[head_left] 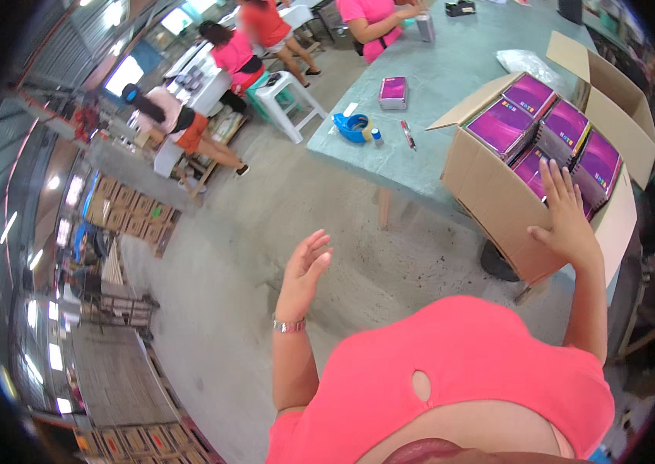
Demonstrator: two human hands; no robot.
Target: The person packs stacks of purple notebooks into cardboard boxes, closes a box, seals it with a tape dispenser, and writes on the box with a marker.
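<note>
An open cardboard box (490, 205) sits tilted at the table's near right edge, its flaps folded out. Inside it are several stacks of purple-covered booklets or packs (501, 127), some raised higher than others. My right hand (569, 220) reaches over the box's near side, fingers stretched out over the purple stacks; whether the fingertips press on them I cannot tell. In the air left of the box, my left hand (304, 272) is open, its fingers loosely bent and nothing in it. A watch (289, 326) circles that wrist.
On the green table (436, 93) lie a purple stack (393, 93), a blue tape dispenser (352, 128), a small bottle (377, 136), a pen (408, 134) and a plastic bag (532, 68). Another open box (617, 112) stands beyond. A co-worker (370, 22) works across the table; a white stool (289, 99) stands behind.
</note>
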